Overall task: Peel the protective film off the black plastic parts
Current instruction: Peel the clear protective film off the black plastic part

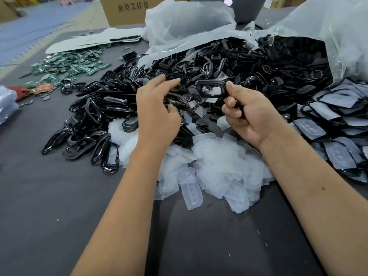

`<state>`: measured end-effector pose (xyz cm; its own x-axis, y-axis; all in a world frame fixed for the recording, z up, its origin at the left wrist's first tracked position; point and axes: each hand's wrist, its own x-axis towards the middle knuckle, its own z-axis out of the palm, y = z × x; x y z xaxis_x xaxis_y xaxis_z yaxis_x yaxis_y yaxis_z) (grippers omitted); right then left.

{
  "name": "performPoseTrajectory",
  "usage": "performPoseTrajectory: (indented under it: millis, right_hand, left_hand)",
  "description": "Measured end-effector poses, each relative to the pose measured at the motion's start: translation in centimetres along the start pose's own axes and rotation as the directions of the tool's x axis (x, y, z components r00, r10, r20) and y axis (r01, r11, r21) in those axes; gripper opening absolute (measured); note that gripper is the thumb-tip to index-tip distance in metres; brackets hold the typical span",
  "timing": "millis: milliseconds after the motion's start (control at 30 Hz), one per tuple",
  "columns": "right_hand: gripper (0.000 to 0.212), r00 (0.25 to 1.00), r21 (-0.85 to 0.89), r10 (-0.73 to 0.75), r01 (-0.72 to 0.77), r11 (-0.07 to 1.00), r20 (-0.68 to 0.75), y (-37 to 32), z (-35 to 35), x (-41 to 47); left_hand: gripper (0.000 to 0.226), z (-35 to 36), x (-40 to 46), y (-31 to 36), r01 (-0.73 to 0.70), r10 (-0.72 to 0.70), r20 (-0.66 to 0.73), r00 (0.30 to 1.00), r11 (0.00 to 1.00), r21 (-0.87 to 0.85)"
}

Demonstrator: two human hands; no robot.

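My right hand (250,114) grips a black plastic frame part (211,88) by its right end and holds it above the heap. My left hand (159,108) reaches into the heap of black parts (111,100), its fingers curled around dark pieces there; what exactly it holds is hidden. A pile of peeled clear film pieces (215,168) lies on the dark table below both hands. To the right, black parts with film on them (328,124) are stacked in overlapping rows.
Large clear plastic bags (189,22) spill black parts at the back. Green circuit boards (69,62) and coin cells (44,97) lie at the left. A cardboard box (127,10) stands behind. The dark table (59,216) extends toward me.
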<state>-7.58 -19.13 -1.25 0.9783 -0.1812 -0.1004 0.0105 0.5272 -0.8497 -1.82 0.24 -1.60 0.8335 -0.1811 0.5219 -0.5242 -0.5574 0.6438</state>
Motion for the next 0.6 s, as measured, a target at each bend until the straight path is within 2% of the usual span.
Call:
performPoseTrajectory:
  millis: [67,133,200,267,333,433,533,600]
  right_hand:
    - [0.027,0.999,-0.079,-0.032,0.029,0.996,-0.042,0.1,0.3,-0.1]
    - [0.024,0.992,-0.215,-0.086,0.064,0.974,-0.094,0.2,0.7,-0.2]
    - [0.023,0.985,-0.331,-0.131,0.088,0.940,-0.109,0.4,1.1,-0.3]
    - [0.023,0.987,-0.376,-0.142,0.103,0.921,-0.076,0.6,1.4,-0.4]
    - [0.023,0.989,-0.372,-0.145,0.129,0.919,-0.015,0.6,1.7,-0.6]
    - [0.035,0.989,-0.267,-0.128,0.143,0.953,0.072,0.3,1.6,-0.7]
    - [0.037,0.978,-0.129,-0.083,0.109,0.986,0.190,0.1,1.4,-0.9]
    - [0.038,0.969,-0.095,-0.059,0.084,0.992,0.240,0.1,1.3,-1.0]
  left_hand:
    - [0.056,0.2,-0.3,0.6,-0.060,0.062,-0.078,0.995,0.998,0.026]
    - [0.039,0.5,-0.3,1.1,-0.186,0.184,-0.123,0.975,0.983,-0.005]
    - [0.032,0.9,-0.5,1.6,-0.327,0.333,-0.093,0.938,0.942,0.073]
    - [0.038,1.4,-0.6,1.7,-0.382,0.382,0.014,0.924,0.922,0.066]
    - [0.041,1.7,-0.6,1.7,-0.348,0.346,0.079,0.935,0.937,0.012]
    - [0.040,1.6,-0.5,1.7,-0.246,0.247,0.042,0.968,0.969,-0.040]
    - [0.036,1.3,-0.4,1.9,-0.050,0.038,-0.056,0.998,0.973,-0.226]
    - [0.032,1.3,-0.2,1.8,0.063,-0.102,-0.104,0.989,0.945,-0.322]
